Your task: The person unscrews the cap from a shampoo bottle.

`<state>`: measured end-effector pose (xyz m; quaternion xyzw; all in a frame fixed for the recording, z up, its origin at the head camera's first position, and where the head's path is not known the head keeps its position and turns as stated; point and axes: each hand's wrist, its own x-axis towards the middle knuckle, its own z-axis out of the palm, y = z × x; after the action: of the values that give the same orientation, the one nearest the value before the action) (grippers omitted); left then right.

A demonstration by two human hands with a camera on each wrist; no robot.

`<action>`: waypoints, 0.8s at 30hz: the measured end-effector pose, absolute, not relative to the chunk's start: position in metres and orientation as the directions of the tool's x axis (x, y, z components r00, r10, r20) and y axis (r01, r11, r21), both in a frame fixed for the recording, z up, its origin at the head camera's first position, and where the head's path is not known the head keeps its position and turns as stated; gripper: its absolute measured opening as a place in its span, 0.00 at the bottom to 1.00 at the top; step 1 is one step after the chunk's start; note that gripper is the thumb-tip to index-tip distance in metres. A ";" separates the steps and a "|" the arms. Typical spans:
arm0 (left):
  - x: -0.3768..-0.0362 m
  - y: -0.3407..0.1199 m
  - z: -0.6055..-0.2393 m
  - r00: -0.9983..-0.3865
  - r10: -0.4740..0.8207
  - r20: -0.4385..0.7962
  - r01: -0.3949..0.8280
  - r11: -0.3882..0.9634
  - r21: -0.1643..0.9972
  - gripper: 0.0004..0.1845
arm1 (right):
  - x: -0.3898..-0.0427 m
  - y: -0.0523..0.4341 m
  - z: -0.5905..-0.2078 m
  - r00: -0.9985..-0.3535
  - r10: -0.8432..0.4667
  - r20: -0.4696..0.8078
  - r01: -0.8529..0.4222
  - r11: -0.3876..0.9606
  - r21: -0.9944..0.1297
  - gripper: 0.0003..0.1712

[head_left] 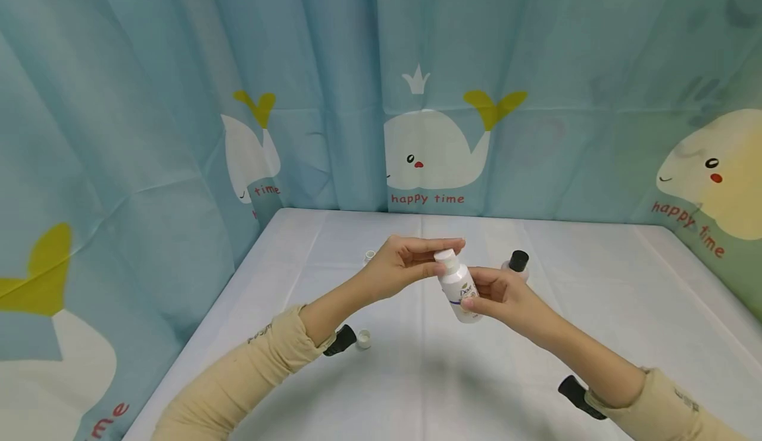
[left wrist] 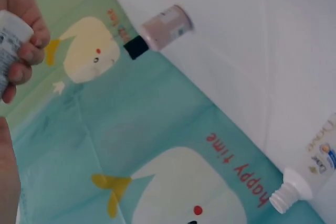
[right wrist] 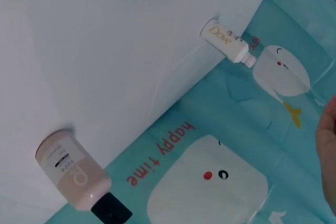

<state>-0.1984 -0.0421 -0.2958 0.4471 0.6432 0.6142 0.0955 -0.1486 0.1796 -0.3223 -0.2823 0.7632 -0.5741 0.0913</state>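
Observation:
Both hands hold a small white Dove bottle point(head_left: 460, 287) above the middle of the white table point(head_left: 595, 309). My left hand point(head_left: 448, 257) pinches its white cap point(head_left: 446, 256) between thumb and fingers. My right hand point(head_left: 477, 293) grips the bottle's body from the right, tilting it slightly. In the left wrist view the left hand's fingertips point(left wrist: 29, 38) curl round the cap point(left wrist: 11, 27) at the top left. Only the edge of my right hand point(right wrist: 328, 150) shows in the right wrist view.
A pink bottle with a black cap point(head_left: 516, 263) point(left wrist: 163, 26) point(right wrist: 73, 174) stands just behind my right hand. A second Dove bottle without a cap point(head_left: 370, 256) point(left wrist: 310, 174) point(right wrist: 228, 40) stands behind my left hand. A loose white cap point(head_left: 364, 340) lies near my left wrist. A whale-print curtain point(head_left: 428, 143) surrounds the table.

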 end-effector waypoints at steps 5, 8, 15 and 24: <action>-0.197 -0.045 -0.294 -0.457 0.765 0.455 0.455 -0.239 0.858 0.23 | -0.144 0.183 -0.324 -0.736 -0.642 0.215 -0.316 0.045 -0.948 0.22; -0.196 -0.044 -0.291 -0.406 0.787 0.464 0.442 -0.275 0.854 0.24 | -0.144 0.183 -0.323 -0.689 -0.684 0.240 -0.308 -0.023 -0.951 0.20; -0.193 -0.043 -0.286 -0.400 0.788 0.469 0.407 -0.306 0.861 0.25 | -0.140 0.177 -0.316 -0.646 -0.705 0.293 -0.315 -0.103 -0.944 0.19; -0.193 -0.040 -0.295 -0.451 0.713 0.536 0.455 -0.333 0.826 0.30 | -0.138 0.175 -0.313 -0.688 -0.666 0.287 -0.338 -0.056 -0.940 0.18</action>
<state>-0.1929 -0.0398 -0.2953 0.5137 0.5684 0.6345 0.1019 -0.1381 0.1751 -0.3128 -0.3723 0.6741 -0.6242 0.1317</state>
